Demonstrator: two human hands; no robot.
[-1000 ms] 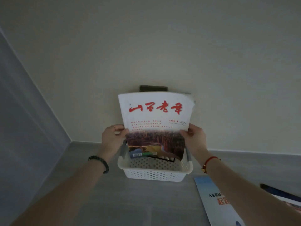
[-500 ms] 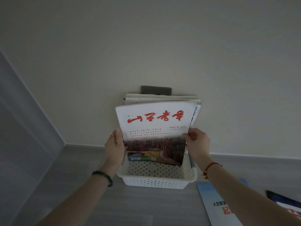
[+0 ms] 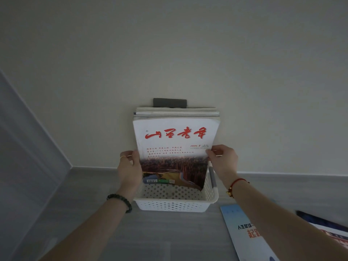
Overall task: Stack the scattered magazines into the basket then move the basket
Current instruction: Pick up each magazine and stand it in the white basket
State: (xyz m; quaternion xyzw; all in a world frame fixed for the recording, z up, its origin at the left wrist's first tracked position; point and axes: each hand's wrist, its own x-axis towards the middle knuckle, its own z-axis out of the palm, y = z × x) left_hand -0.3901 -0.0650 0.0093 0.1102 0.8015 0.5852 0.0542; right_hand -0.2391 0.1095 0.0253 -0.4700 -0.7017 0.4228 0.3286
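Both hands are gripping a white magazine with red calligraphy (image 3: pixel 176 147) by its side edges: the left hand (image 3: pixel 130 169) is clasping the left edge, the right hand (image 3: pixel 223 162) is pinching the right. It is standing upright in the white perforated plastic basket (image 3: pixel 169 205) on the grey floor (image 3: pixel 169 238), fronting stacked magazines (image 3: pixel 177 112) against the wall.

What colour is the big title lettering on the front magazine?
Red, on the magazine in the head view.
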